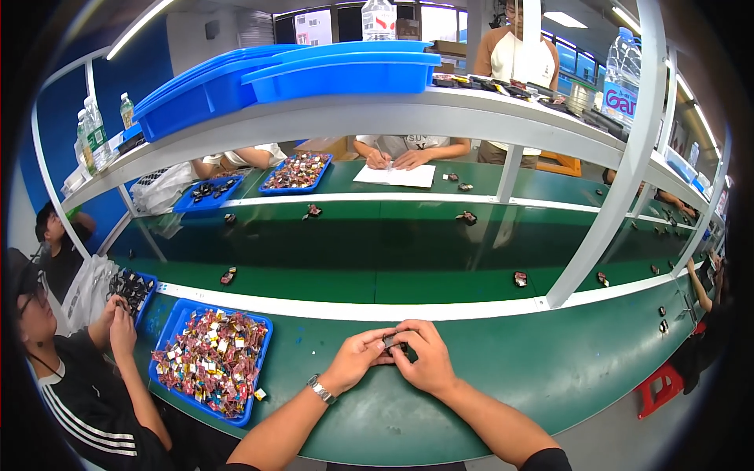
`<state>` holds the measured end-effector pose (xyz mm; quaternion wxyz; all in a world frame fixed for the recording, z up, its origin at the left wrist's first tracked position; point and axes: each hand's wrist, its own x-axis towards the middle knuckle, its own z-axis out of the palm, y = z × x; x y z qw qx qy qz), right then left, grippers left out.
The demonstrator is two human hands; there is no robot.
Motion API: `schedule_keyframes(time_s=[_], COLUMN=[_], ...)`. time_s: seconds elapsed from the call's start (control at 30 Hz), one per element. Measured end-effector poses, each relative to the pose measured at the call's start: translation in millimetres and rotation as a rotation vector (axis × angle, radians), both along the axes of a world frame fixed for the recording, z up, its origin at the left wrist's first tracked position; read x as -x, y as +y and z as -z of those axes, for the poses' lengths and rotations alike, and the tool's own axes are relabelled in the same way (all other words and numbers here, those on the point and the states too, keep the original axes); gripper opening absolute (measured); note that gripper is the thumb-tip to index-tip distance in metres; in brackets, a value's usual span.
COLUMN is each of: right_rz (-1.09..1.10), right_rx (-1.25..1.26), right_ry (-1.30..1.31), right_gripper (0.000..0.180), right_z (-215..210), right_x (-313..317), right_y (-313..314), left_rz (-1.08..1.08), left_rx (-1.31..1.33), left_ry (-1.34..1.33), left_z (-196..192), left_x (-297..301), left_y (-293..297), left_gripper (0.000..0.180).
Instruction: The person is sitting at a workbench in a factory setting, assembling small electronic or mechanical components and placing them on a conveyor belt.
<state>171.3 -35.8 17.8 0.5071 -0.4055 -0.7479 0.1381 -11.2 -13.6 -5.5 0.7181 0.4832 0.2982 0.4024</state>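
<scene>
Both my hands meet over the green bench in front of me, fingers closed round one small dark piece (389, 343). My left hand (357, 359), with a metal watch at the wrist, grips it from the left. On the other side, the fingertips of my right hand (422, 357) pinch it. Fingers cover most of the piece, so its exact kind does not show. Left of my hands, a blue tray (269, 330) is heaped with small pinkish parts bearing white and yellow blocks. One loose part (260, 394) lies just outside its right edge.
Beyond the bench runs a dark green conveyor belt (338, 251) carrying scattered small assemblies. A white-framed shelf (377, 118) with blue trays (338, 74) and bottles spans above. At left a co-worker (78, 392) handles a part beside a tray of black pieces (133, 289). Another person writes on paper (397, 174) opposite.
</scene>
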Motion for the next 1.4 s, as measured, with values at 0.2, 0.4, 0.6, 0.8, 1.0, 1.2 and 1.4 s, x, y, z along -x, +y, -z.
schedule_keyframes(time_s=[0.2, 0.4, 0.6, 0.8, 1.0, 1.2, 1.4], right_rz=[0.035, 0.05, 0.075, 0.127, 0.015, 0.016, 0.036], right_rx=[-0.138, -0.136, -0.114, -0.149, -0.134, 0.193, 0.243], right_ry=[-0.114, -0.195, -0.203, -0.23, -0.094, 0.151, 0.162], right_gripper=[0.017, 0.017, 0.022, 0.021, 0.017, 0.013, 0.013], right_z=[-6.4, -5.0, -3.3, -0.5, -3.6, 6.0, 10.8], right_x=[-0.8, -1.5, 0.1, 3.3, 3.8, 4.4, 2.6], right_y=[4.0, 3.1, 1.4, 1.2, 0.7, 3.8, 3.8], left_rz=[-0.011, -0.008, -0.003, -0.033, -0.101, -0.109, -0.072], left_rx=[0.019, 0.028, 0.034, -0.018, -0.058, -0.125, -0.161], left_ry=[0.032, 0.035, 0.032, 0.068, 0.104, 0.166, 0.078], left_z=[-3.0, -1.0, 1.0, 0.4, -1.5, 3.6, 4.2], left_x=[-0.3, -1.1, -0.1, -2.9, -5.4, -6.8, -5.6], left_y=[2.0, 0.9, 0.5, -0.7, -1.6, -4.4, -6.5], left_gripper=[0.038, 0.038, 0.038, 0.034, 0.026, 0.024, 0.038])
